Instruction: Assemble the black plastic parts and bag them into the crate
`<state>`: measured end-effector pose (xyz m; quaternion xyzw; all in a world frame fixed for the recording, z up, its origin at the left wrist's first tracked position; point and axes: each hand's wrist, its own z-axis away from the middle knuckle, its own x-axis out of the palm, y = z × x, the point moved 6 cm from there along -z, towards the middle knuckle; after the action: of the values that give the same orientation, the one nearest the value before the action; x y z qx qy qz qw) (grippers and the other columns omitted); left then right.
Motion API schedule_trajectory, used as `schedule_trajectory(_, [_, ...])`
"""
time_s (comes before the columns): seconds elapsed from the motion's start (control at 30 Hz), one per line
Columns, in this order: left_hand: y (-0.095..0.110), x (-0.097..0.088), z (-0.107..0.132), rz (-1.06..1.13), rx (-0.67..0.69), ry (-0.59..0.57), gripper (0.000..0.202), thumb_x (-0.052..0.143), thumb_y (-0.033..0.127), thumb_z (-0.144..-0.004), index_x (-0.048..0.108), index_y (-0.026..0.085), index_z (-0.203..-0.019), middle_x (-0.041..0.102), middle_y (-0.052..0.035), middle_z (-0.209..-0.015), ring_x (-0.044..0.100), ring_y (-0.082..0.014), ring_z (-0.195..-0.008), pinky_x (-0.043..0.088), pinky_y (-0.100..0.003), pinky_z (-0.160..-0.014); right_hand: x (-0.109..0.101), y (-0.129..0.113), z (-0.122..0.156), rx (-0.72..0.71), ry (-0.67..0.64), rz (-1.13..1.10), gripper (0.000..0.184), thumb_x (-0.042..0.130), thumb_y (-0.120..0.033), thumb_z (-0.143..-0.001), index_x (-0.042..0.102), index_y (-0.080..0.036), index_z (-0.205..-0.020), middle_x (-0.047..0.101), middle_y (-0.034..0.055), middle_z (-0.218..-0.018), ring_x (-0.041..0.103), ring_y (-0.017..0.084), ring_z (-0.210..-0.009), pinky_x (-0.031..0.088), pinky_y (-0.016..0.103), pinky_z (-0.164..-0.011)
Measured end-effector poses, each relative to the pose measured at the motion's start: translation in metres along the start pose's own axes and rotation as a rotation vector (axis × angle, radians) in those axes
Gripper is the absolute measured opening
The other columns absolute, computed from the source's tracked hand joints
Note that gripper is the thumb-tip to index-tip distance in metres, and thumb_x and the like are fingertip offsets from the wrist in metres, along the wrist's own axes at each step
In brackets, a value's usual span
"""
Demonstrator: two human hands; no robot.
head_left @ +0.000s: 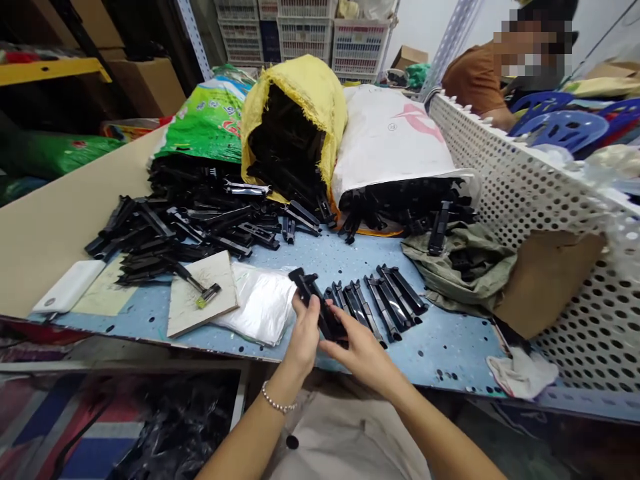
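My left hand (306, 333) and my right hand (361, 348) meet at the near edge of the blue table (440, 347). Both are closed around the same bundle of long black plastic parts (314, 297), which sticks up and away from my fingers. Just right of it, several more black parts lie in a neat row (385, 300) on the table. A clear plastic bag (260, 303) lies flat just left of my left hand. A bead bracelet sits on my left wrist.
A big loose pile of black parts (185, 227) spills from a green sack (210, 120), a yellow sack (300, 113) and a white sack (395, 140). A cardboard square with a small tool (200, 297), a white device (67, 287), a perforated white divider (530, 193), and a person beyond it.
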<state>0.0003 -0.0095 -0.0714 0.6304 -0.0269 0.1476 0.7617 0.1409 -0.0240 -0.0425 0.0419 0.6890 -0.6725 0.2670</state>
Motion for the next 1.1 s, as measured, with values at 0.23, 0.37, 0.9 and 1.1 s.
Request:
schedule_trajectory(0.23, [0.031,-0.074,0.001,-0.980,0.415,0.173,0.022,0.060,0.036,-0.081,0.059,0.018,-0.094,0.055,-0.0115,-0.102,0.055,-0.0283,-0.101,0.043,-0.046,-0.092,0.018,0.032,-0.010,0.283,0.100,-0.547,0.056,0.077,-0.045,-0.065,0.065,-0.018,-0.112,0.068,0.0102,-0.113,0.061,0.027,-0.103,0.048,0.039,-0.088])
schedule_trajectory(0.37, [0.024,-0.101,-0.027,-0.853,0.250,0.052,0.017,0.053,0.027,-0.082,0.060,0.020,-0.068,0.058,-0.0050,-0.077,0.057,-0.0214,-0.081,0.044,-0.034,-0.080,0.027,0.025,-0.016,0.309,0.113,-0.669,0.054,0.083,-0.040,-0.059,0.067,-0.021,-0.107,0.068,0.0074,-0.109,0.061,0.024,-0.098,0.047,0.035,-0.084])
schedule_trajectory(0.9, [0.014,-0.116,-0.052,-0.512,0.085,0.016,0.021,0.059,0.035,-0.068,0.058,0.016,-0.058,0.051,0.0046,-0.047,0.044,-0.0099,-0.045,0.035,-0.022,-0.048,0.068,-0.015,-0.050,0.334,-0.159,-1.074,0.029,0.074,-0.030,-0.073,0.070,-0.015,-0.097,0.071,0.0084,-0.099,0.062,0.016,-0.082,0.045,0.022,-0.064])
schedule_trajectory(1.1, [0.031,-0.124,-0.047,-0.522,0.208,0.118,0.006,0.057,0.022,-0.071,0.060,0.017,-0.073,0.062,-0.0003,-0.070,0.058,-0.0145,-0.068,0.045,-0.025,-0.065,0.100,-0.008,-0.067,0.432,-0.157,-1.237,0.027,0.078,-0.027,-0.068,0.070,-0.011,-0.089,0.072,0.0090,-0.086,0.065,0.016,-0.073,0.045,0.022,-0.058])
